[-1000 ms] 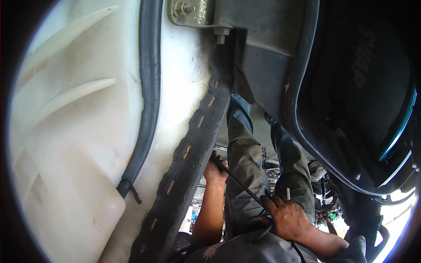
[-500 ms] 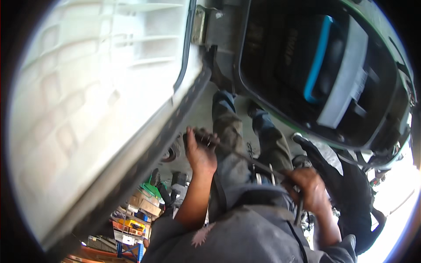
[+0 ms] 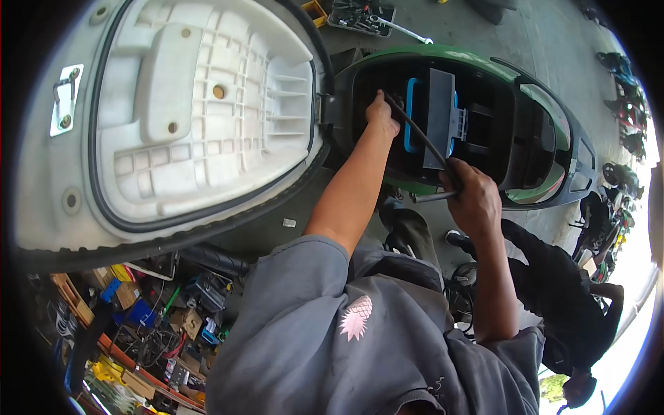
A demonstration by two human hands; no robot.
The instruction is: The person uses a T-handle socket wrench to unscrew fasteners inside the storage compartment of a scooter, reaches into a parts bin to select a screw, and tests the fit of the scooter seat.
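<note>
Both my hands grip a long black flexible strip (image 3: 422,135) over the open underseat compartment of a green scooter (image 3: 443,52). My left hand (image 3: 384,111) is closed on its upper end. My right hand (image 3: 474,197) is closed around it lower down, where a bent end sticks out to the left. Beneath the strip lie a flat grey plate (image 3: 440,104) and a blue-edged item (image 3: 411,111) in the dark compartment. To the left, the raised seat (image 3: 235,173) shows its white ribbed underside, with a dark rubber seal round it and a metal latch bracket (image 3: 66,100).
A tray of tools (image 3: 349,14) and a yellow bin (image 3: 312,14) are on the floor beyond. Parked scooters (image 3: 622,128) line the right side. A person in black (image 3: 567,297) is bent over at lower right. A cluttered shelf (image 3: 152,325) fills the lower left.
My view has pulled back from close beside the seat underside to over the whole compartment. Both hands have risen from near my legs to above the compartment, still holding the strip.
</note>
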